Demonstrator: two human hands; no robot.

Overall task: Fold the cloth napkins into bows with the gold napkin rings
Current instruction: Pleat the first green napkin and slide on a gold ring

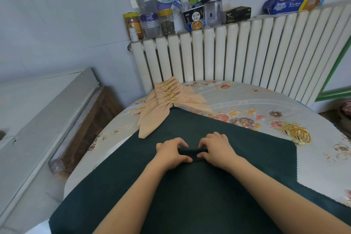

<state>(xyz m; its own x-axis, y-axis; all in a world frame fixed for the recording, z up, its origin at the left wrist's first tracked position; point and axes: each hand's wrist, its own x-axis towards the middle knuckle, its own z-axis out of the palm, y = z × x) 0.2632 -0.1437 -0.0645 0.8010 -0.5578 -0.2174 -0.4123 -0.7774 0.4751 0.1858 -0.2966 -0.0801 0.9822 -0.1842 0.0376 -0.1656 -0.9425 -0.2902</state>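
Pinching a raised pleat mid-cloth: left hand (171, 153) and right hand (216, 149) both grip the dark green napkin (237, 138), spread flat on the table (313, 167). Looks soft, light, limp; gather from the centre. Gold rings (298, 134) lie right; finished peach bows (167, 100) beyond.

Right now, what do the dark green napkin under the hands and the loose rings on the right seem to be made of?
Green napkin: likely woven cloth, matte; it bunches into a soft ridge and has zigzag-cut edges. Rings: apparently gold-coloured metal, shiny, thin loops with bright glints; plated plastic can't be excluded.
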